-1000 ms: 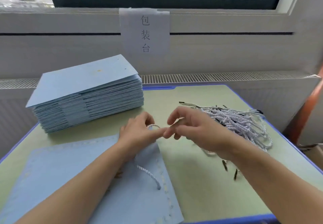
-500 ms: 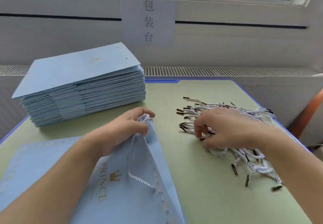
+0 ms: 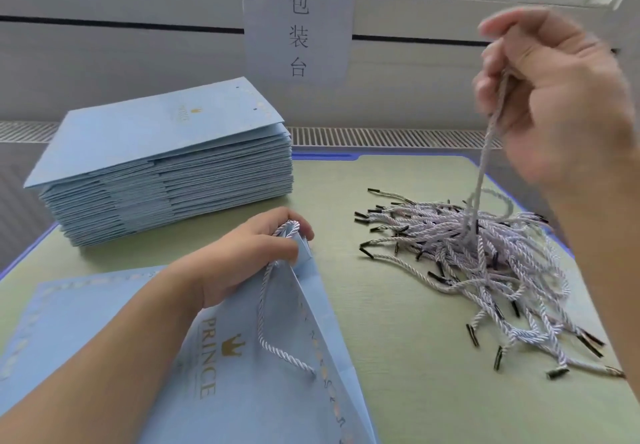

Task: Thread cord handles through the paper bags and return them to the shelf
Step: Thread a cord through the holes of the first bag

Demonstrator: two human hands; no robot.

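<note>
Blue bag stack (image 3: 166,163) sits behind cord pile (image 3: 478,256).

On the table (image 3: 398,357), a stack of flat bags (image 3: 166,166) sits at the far left, with a pile of cords (image 3: 478,263) to its right. A single bag (image 3: 242,374) lies at the near left, before the stack. A paper sign (image 3: 298,27) hangs on the wall behind the table.
</note>
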